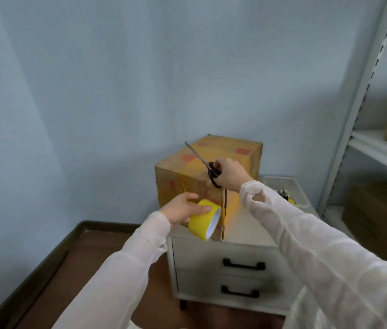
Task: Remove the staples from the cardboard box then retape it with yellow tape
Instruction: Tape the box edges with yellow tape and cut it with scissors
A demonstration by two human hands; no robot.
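Observation:
A brown cardboard box [233, 153] with red marks and yellowish tape on top stands on a white nightstand [247, 231]. My left hand [180, 207] holds a roll of yellow tape [203, 220] in front of the box's near face. My right hand [229, 173] grips black-handled scissors [208, 166] over the box's top, blades together and pointing up to the left. No staples are visible from here.
A clear plastic bin [294, 193] with small tools sits on the nightstand right of the box. White metal shelving [377, 146] with cardboard boxes stands at the right. The nightstand has two drawers with black handles [243, 264]. The blue wall is behind, dark wood floor below.

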